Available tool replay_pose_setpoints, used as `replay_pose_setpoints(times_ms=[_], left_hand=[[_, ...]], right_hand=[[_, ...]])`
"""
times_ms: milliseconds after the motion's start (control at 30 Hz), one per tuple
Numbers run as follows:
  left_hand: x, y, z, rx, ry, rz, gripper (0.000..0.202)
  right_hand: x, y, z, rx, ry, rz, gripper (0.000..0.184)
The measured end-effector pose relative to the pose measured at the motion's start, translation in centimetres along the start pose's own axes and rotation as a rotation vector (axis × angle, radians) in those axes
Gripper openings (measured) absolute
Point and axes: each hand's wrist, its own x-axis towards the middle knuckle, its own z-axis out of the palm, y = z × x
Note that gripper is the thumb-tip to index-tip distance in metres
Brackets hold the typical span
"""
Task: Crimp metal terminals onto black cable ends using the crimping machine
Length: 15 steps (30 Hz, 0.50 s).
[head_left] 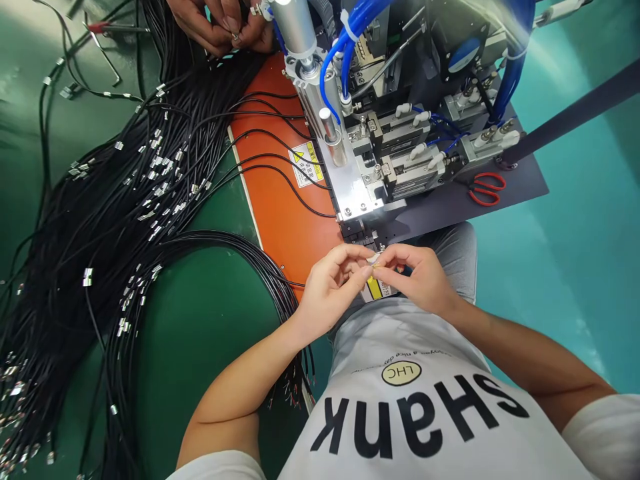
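Note:
My left hand and my right hand meet just in front of the metal machine, fingers pinched together. Between the fingertips sits a tiny pale piece, too small to name. Thin black cables run from the big bundle on the left under my left wrist. Both hands hover over the front edge of the orange plate.
A large heap of black cables with metal clips covers the green bench on the left. Another person's hands work at the top. Red scissors lie on the grey base at the right. Blue hoses loop over the machine.

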Motion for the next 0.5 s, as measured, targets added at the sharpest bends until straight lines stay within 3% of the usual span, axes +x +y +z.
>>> replay_pose_setpoints(times_ms=[233,500], left_hand=[[0.14,0.46,0.08,-0.006,0.109,0.005,0.013],[0.29,0.02,0.19,0.0,0.138,0.022,0.017]], right_hand=[[-0.12,-0.17,0.35,-0.025,0.009,-0.001,0.017],[-0.06,-0.2,0.58,0.035,-0.012,0.039,0.022]])
